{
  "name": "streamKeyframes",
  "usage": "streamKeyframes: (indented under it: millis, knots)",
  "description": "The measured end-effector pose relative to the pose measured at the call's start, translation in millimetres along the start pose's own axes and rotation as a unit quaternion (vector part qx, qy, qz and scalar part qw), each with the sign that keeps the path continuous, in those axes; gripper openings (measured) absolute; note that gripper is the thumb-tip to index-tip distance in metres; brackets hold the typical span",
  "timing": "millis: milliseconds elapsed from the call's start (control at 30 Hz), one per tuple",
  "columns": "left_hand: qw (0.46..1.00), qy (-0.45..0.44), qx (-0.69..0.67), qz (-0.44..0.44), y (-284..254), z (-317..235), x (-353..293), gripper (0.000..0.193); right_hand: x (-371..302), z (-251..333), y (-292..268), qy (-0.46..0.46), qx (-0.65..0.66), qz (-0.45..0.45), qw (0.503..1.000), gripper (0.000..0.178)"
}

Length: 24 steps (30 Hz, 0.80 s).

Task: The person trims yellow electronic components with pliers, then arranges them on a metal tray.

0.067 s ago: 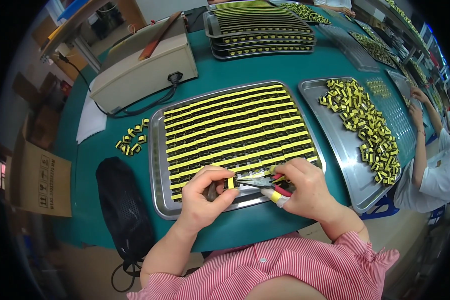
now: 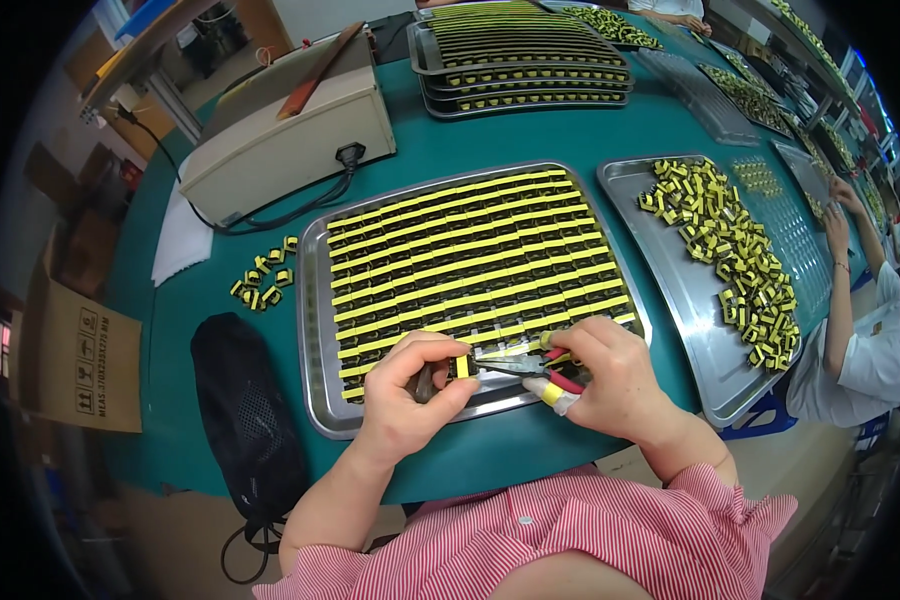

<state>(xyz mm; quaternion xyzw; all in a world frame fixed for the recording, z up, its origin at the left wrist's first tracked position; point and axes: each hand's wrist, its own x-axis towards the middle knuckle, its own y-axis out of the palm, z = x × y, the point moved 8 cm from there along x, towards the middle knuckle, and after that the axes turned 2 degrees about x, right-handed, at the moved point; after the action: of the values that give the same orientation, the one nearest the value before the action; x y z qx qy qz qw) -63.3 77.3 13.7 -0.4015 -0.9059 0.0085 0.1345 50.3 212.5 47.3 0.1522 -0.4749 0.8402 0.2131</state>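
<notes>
Between the thumb and fingers of my left hand (image 2: 407, 390) is a small transformer (image 2: 461, 366) wrapped in yellow tape. My right hand (image 2: 610, 384) grips red-handled pliers (image 2: 564, 381), and their jaws reach left to the side of the transformer. Pale tape covers a finger of that hand. Both hands are over the near edge of a metal tray (image 2: 316, 330), where rows of similar black parts with yellow tops stand side by side. What the fingers of my left hand curl around further in is partly hidden.
Loose transformers (image 2: 266, 275) lie left of the tray, near a black mesh pouch (image 2: 253, 410). A beige machine (image 2: 290, 140) with a cable stands behind. Stacked trays (image 2: 520, 85) are at the back. Right is a tray (image 2: 660, 270) with a heap of parts; a co-worker's arm (image 2: 840, 270) is beyond.
My hands, the pliers and the transformer look the same. At the far right, the co-worker's hands have shifted slightly.
</notes>
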Motion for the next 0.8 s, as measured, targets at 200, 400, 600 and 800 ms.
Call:
streamKeyframes:
  millis: [200, 400, 600, 800]
  knots:
    - [0.999, 0.011, 0.045, 0.005, -0.4, -2.6, 0.3, 0.027, 0.2, 0.1, -1.7, 0.004, -0.001, -0.002, 1.0, 0.036]
    - [0.998, 0.009, 0.062, -0.005, -1.3, -3.0, 0.0, 0.027, 0.7, -0.1, -0.8, 0.005, 0.001, 0.002, 1.0, 0.036]
    - [0.998, 0.008, 0.06, -0.007, -1.0, -2.9, 0.2, 0.027, 1.0, -0.2, -0.7, 0.007, -0.003, 0.01, 1.0, 0.036]
    - [0.998, 0.012, 0.067, -0.006, -1.3, -2.1, 0.3, 0.027, 1.0, -1.5, 1.0, 0.012, -0.003, 0.018, 1.0, 0.037]
